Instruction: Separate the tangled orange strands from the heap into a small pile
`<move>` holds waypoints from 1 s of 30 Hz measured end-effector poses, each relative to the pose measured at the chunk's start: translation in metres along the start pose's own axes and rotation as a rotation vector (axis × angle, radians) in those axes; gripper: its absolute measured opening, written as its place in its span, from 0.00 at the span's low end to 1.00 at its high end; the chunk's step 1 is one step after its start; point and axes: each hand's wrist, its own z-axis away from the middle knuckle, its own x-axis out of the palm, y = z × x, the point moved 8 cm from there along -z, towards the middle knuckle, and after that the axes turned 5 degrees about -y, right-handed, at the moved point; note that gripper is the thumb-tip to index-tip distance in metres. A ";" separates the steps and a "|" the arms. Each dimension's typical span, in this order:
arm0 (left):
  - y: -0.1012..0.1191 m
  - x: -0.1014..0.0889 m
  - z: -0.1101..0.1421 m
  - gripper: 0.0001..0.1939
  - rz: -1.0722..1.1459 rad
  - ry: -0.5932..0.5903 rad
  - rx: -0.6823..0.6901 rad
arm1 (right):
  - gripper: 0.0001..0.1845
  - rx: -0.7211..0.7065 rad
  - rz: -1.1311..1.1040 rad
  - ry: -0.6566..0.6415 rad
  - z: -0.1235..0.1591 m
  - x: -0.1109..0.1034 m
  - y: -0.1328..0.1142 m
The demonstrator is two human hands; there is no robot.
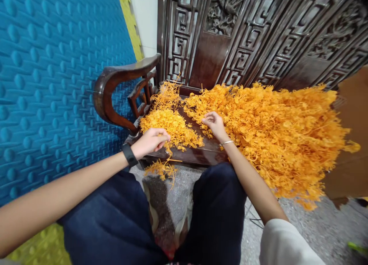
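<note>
My left hand (153, 141), with a dark band at the wrist, is closed in a pinch at the front edge of a small heap of orange curly plastic flower pieces (169, 125). Some orange strands (162, 169) show below its fingertips, past the bench edge; whether they hang from the fingers I cannot tell. My right hand (214, 124), with a thin bangle, has its fingers drawn together over the dark wooden bench (211, 144). It is beside the left end of a large pile of orange plastic flowers (281, 130). What its fingertips hold, if anything, is too small to make out.
A curved wooden armrest (110, 79) bounds the bench at left, and a carved wooden backrest (212, 54) rises behind it. Blue foam matting (51, 84) covers the left side. A cardboard piece (350, 142) stands at right. Speckled grey floor (184, 180) shows between my knees.
</note>
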 end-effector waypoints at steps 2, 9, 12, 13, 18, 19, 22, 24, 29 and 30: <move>-0.002 0.000 -0.006 0.07 -0.049 -0.062 -0.006 | 0.20 0.030 0.037 -0.135 0.005 0.015 0.012; 0.009 0.005 -0.011 0.13 -0.090 -0.078 -0.023 | 0.12 0.056 0.270 -0.428 0.016 0.034 0.024; 0.014 0.010 -0.010 0.13 -0.084 -0.093 -0.039 | 0.07 0.076 0.350 -0.521 0.020 0.035 0.030; 0.015 0.011 -0.010 0.13 -0.078 -0.103 -0.031 | 0.06 0.085 0.361 -0.549 0.022 0.037 0.032; 0.021 0.015 -0.010 0.13 0.004 -0.196 0.069 | 0.05 0.123 0.394 -0.595 0.027 0.043 0.036; 0.021 0.015 -0.010 0.12 0.020 -0.210 0.075 | 0.05 0.136 0.411 -0.595 0.028 0.043 0.037; 0.020 0.014 -0.008 0.12 0.037 -0.218 0.060 | 0.04 0.173 0.469 -0.577 0.027 0.041 0.039; 0.019 0.013 -0.005 0.12 0.043 -0.217 0.046 | 0.02 0.144 0.485 -0.505 0.024 0.039 0.032; 0.018 0.013 0.002 0.14 0.054 -0.263 0.037 | 0.06 -0.057 0.157 -0.285 0.030 0.044 -0.024; 0.018 0.013 0.004 0.14 0.038 -0.272 0.046 | 0.08 -0.075 0.048 -0.298 0.035 0.051 -0.036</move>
